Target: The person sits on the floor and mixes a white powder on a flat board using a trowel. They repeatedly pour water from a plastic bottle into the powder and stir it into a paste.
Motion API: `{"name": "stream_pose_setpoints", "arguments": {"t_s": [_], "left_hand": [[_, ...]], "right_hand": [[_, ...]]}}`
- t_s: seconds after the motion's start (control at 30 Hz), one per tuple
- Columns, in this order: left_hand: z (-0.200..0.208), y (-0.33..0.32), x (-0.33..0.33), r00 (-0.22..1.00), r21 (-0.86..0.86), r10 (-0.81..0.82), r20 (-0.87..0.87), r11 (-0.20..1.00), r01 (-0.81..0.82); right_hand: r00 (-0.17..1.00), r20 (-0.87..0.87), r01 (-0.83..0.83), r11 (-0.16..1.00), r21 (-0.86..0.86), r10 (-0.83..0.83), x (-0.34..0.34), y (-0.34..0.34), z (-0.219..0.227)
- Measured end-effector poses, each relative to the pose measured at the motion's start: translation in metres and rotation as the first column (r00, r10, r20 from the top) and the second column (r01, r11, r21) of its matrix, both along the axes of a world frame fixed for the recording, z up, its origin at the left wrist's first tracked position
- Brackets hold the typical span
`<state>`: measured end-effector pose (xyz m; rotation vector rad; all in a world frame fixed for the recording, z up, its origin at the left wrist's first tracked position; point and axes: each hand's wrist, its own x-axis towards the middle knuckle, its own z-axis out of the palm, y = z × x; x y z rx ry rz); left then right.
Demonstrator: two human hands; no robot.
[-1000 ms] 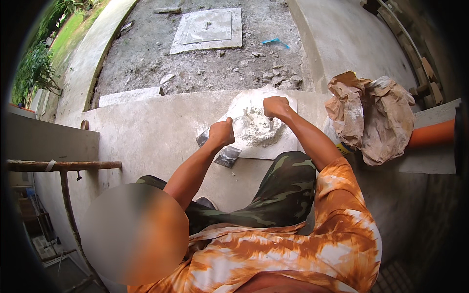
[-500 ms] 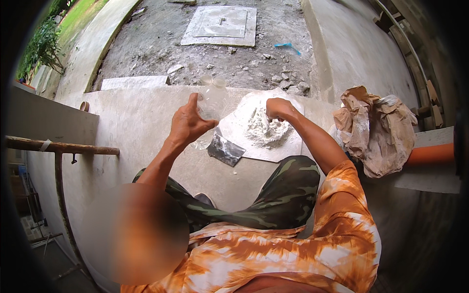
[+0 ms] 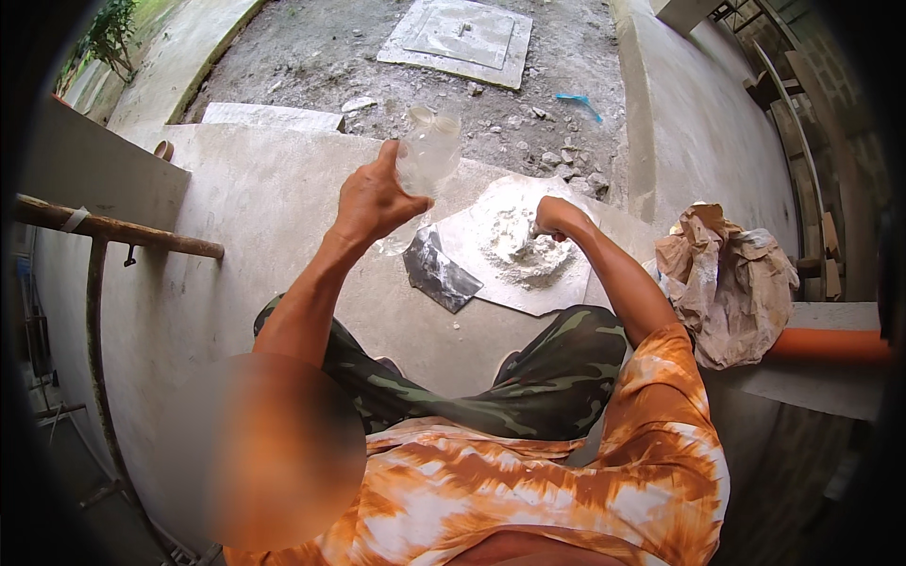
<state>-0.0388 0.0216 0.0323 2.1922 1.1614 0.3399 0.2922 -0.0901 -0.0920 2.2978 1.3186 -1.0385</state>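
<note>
My left hand [image 3: 380, 198] is curved around a clear plastic bottle [image 3: 429, 156], thumb on the near side and fingers on the far side. Another clear, see-through shape [image 3: 396, 243] shows below that hand; whether it belongs to the same bottle I cannot tell. White powder [image 3: 528, 250] lies heaped on a pale flat sheet [image 3: 557, 300] on the concrete in front of me. Over the heap's right side my right hand [image 3: 559, 219] is closed, its fingers at the powder; what they hold is hidden. Between the hands lies a dark flat plate [image 3: 442, 271] smeared with white.
A crumpled brown paper bag [image 3: 727, 292] stands at the right, beside an orange pipe [image 3: 830, 346]. Rubble [image 3: 576, 170] and a concrete cover [image 3: 462, 40] lie beyond the ledge. To the left is a rusty metal rail [image 3: 142, 236]. A white block [image 3: 274, 115] rests along the far edge.
The whole view has shifted a little. My right hand has moved slightly to the right over the powder. The left hand keeps its hold on the bottle.
</note>
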Motion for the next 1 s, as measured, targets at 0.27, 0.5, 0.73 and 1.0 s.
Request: {"name": "stream_pose_setpoints", "arguments": {"t_s": [0.27, 0.5, 0.73, 1.0], "left_hand": [[-0.005, 0.008, -0.008, 0.99, 0.077, 0.013, 0.144, 0.997, -0.024], [-0.004, 0.013, -0.01, 0.994, 0.059, 0.035, 0.1, 0.997, -0.041], [0.001, 0.013, -0.002, 0.998, -0.022, 0.055, 0.019, 0.998, -0.054], [-0.003, 0.017, -0.002, 0.998, 0.006, 0.051, 0.025, 0.999, -0.051]], "right_hand": [[0.997, 0.07, 0.018, 1.0, -0.002, -0.017, 0.006, -0.018, 0.002], [0.886, 0.364, -0.317, 0.948, 0.023, 0.287, -0.004, 0.021, 0.073], [0.775, 0.354, -0.554, 0.832, -0.017, 0.523, 0.007, 0.021, 0.006], [0.822, 0.315, -0.513, 0.857, 0.048, 0.474, 0.008, 0.035, 0.01]]}}
